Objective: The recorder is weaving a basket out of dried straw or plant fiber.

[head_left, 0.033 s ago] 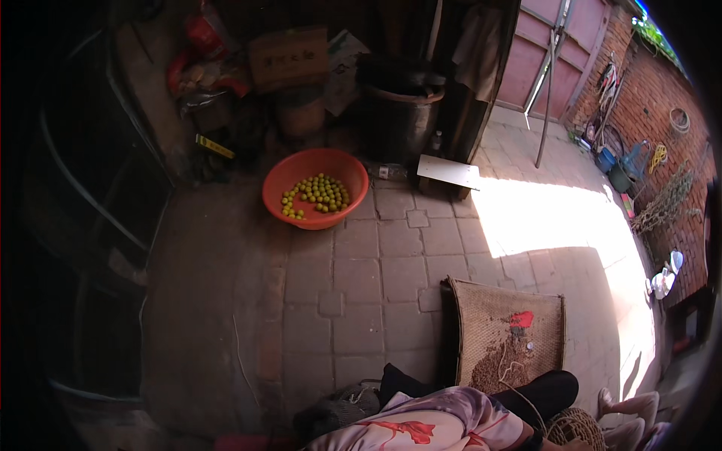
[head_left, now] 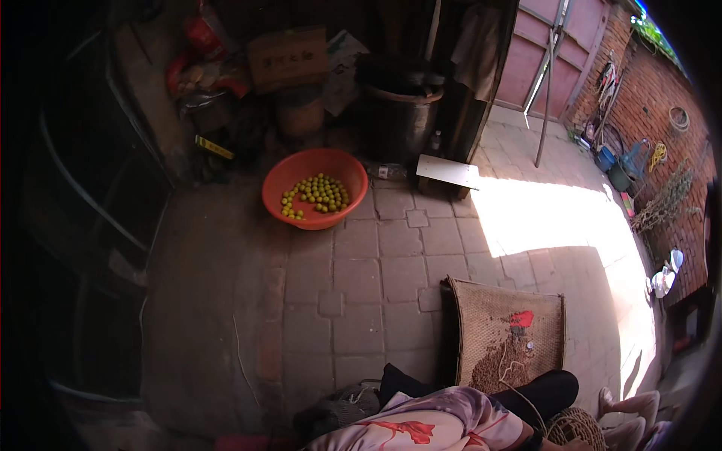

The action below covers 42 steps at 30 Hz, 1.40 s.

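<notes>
At the bottom edge only a sliver of my right hand (head_left: 574,446) shows, past a dark cuff; its fingers are hidden. Right beside it is a round woven straw piece (head_left: 575,425), with a pale cord (head_left: 526,398) running from it toward a shallow woven tray (head_left: 481,308). Brown grain-like bits (head_left: 492,368), a red scrap (head_left: 521,319) and a small round pale thing (head_left: 529,346) lie on the tray. My floral sleeve or garment (head_left: 421,428) covers the lower middle. My left hand is out of sight.
An orange basin (head_left: 274,177) of yellow-green round fruit stands on the paved floor (head_left: 353,278). Behind are a low white-topped stool (head_left: 447,171), a dark bin (head_left: 402,124) and a cardboard box (head_left: 288,59). Another person's legs (head_left: 632,413) show at lower right.
</notes>
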Available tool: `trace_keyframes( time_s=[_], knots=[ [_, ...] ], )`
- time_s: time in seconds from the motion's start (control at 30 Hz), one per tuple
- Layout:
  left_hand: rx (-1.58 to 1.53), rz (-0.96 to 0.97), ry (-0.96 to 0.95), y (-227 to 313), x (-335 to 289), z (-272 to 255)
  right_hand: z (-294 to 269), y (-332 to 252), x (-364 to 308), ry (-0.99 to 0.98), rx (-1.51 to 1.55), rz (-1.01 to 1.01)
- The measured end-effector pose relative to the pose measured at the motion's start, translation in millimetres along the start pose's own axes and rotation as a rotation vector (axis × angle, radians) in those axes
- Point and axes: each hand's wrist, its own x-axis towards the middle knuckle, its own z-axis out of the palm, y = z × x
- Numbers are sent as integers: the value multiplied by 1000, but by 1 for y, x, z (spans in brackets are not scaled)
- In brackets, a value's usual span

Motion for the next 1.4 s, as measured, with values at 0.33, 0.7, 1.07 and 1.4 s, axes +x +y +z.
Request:
trace_keyframes(
  time_s=[0.33,0.7,1.07,1.4],
  knots=[
    [153,57,-19,-13,19,38,-59,17,-40,158,112,77],
    [-105,30,-420,-17,60,49,-126,62,-167,622,166,450],
    [-497,-89,-1047,-24,74,107,-124,58,-266,931,186,685],
    [-361,-24,-1111,-13,52,155,-105,70,-337,1068,244,591]
  ],
)
